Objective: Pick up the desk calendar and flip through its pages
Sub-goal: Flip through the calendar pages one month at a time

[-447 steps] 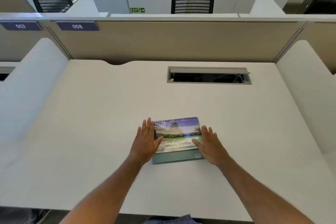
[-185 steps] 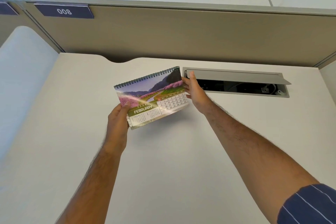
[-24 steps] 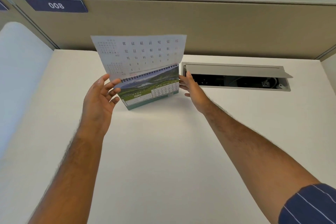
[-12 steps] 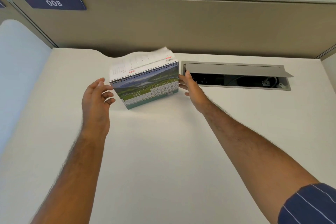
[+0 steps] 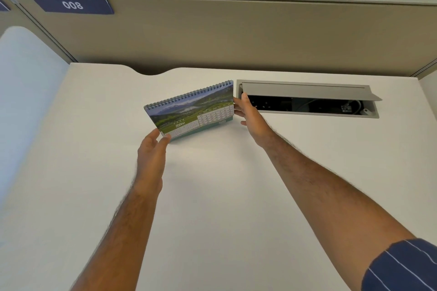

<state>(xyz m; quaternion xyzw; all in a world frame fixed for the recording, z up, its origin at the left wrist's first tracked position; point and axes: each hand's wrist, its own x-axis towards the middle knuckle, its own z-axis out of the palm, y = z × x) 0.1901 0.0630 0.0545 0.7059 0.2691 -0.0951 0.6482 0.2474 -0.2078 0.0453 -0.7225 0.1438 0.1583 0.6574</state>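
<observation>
The spiral-bound desk calendar [image 5: 192, 111] is held just above the white desk [image 5: 212, 196], tilted, showing a green landscape page marked MAY. My right hand [image 5: 250, 117] grips its right edge, fingers behind the pages. My left hand [image 5: 151, 151] is at the lower left corner, thumb and fingertips pinching the bottom corner of the front page. The spiral binding runs along the calendar's top edge.
An open cable tray [image 5: 307, 99] with a raised grey lid is set into the desk right of the calendar. A beige partition [image 5: 236, 30] with a label 008 [image 5: 72, 4] closes off the back. White side dividers [image 5: 26, 101] flank the desk.
The flipped page has gone fully over behind the spiral, out of sight. My left hand moved right and up to the lower left corner of the May page. The right hand kept its hold.
</observation>
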